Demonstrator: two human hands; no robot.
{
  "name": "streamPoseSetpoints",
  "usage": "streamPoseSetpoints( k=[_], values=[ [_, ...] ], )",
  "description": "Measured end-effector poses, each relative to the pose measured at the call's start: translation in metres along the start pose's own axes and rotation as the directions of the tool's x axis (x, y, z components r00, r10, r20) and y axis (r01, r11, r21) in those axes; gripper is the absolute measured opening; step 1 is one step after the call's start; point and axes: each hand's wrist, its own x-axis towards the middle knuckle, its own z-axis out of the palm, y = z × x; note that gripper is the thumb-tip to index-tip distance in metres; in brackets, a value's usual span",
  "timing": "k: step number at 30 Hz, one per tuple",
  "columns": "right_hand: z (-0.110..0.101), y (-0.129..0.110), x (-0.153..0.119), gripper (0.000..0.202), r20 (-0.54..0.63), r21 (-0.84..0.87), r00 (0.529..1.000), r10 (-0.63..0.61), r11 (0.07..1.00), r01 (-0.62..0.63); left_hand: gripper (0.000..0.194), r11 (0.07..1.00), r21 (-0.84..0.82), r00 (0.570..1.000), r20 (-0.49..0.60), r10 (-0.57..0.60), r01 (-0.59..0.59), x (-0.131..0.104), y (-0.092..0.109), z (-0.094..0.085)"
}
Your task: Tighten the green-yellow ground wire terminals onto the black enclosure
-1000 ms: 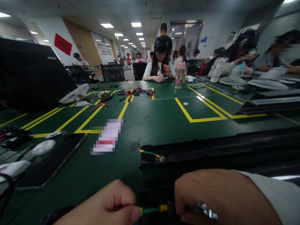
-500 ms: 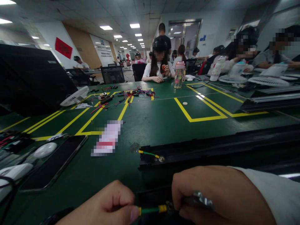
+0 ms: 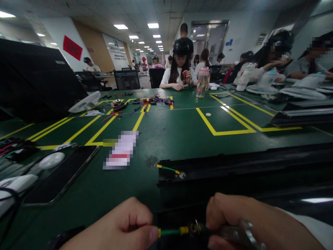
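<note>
My left hand (image 3: 130, 225) is closed, thumb and forefinger pinching one yellow end of a short green wire (image 3: 170, 232). The wire's other yellow end meets a round metal fastener (image 3: 194, 227) on a black channel-shaped strip (image 3: 179, 217). Just right of the fastener, my right hand (image 3: 234, 217) is curled around a shiny metal tool (image 3: 246, 232) with a forked end; its exact kind is unclear. Beyond my hands lies another black strip (image 3: 221, 163), with a similar green wire (image 3: 169, 168) attached near its left end.
At left are a phone (image 3: 62, 175), white devices (image 3: 19, 189) and a dark monitor (image 3: 39, 80). A blurred paper slip (image 3: 121, 151) lies ahead. Farther off are tangled wires (image 3: 156, 100), a pink-lidded bottle (image 3: 202, 81) and a seated co-worker (image 3: 179, 69).
My right hand and the metal tool have shifted right, away from the wire's end, exposing the round fastener. My left hand keeps its pinch on the wire. The whole view has shifted slightly.
</note>
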Motion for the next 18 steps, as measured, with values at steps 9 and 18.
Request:
streamPoseSetpoints(
  k=[9, 18],
  values=[
    [0.003, -0.012, 0.006, 0.016, 0.066, -0.138, 0.994, 0.088, 0.987, -0.078, 0.035, 1.0, 0.014, 1.0, 0.005, 0.013, -0.014, -0.001, 0.001, 0.001],
    [-0.013, -0.01, 0.011, 0.021, 0.071, -0.149, 0.993, -0.091, 0.984, 0.1, 0.034, 1.0, 0.012, 1.0, 0.016, 0.004, -0.004, 0.0, 0.0, 0.0]
  ],
)
